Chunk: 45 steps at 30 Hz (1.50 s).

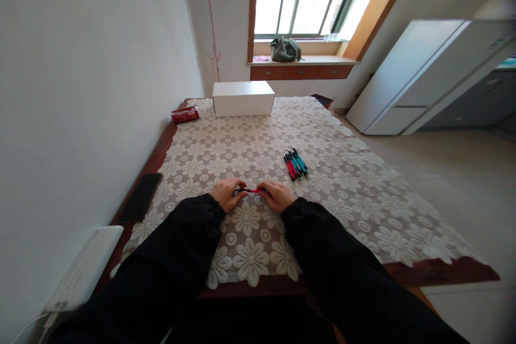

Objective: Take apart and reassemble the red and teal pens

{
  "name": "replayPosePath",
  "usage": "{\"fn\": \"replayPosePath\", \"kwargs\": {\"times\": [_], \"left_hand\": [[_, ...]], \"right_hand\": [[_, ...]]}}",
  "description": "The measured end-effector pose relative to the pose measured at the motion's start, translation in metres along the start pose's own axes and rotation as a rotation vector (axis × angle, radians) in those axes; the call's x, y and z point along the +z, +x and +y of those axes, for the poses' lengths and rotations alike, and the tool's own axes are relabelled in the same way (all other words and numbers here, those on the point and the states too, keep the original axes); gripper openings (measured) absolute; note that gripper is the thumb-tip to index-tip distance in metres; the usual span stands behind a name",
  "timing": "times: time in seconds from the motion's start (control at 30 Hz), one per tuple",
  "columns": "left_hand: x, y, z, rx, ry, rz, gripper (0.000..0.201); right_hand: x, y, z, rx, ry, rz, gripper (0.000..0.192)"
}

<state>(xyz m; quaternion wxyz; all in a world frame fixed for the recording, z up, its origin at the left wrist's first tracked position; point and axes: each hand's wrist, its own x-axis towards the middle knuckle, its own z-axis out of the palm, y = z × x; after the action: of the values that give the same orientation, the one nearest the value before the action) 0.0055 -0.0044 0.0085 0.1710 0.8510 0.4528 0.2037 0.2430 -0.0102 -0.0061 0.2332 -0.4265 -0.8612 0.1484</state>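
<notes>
My left hand and my right hand meet over the lace tablecloth, each gripping one end of a red pen held level between them. The left fingers close on its dark end, the right fingers on the other end. A small heap of several red and teal pens lies on the cloth a little beyond and to the right of my right hand. Both arms are in black sleeves.
A white box stands at the table's far end, with a red packet to its left. A black phone lies at the left table edge. A white device sits near left. White cabinet at right.
</notes>
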Motion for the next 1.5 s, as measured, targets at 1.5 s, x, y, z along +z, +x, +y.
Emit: {"fn": "replayPosePath", "kwargs": {"times": [1.5], "left_hand": [[0.0005,0.0003,-0.0017,0.005,0.001,0.009,0.021]], "right_hand": [[-0.0006,-0.0002,0.0001,0.020,-0.016,0.006,0.013]]}}
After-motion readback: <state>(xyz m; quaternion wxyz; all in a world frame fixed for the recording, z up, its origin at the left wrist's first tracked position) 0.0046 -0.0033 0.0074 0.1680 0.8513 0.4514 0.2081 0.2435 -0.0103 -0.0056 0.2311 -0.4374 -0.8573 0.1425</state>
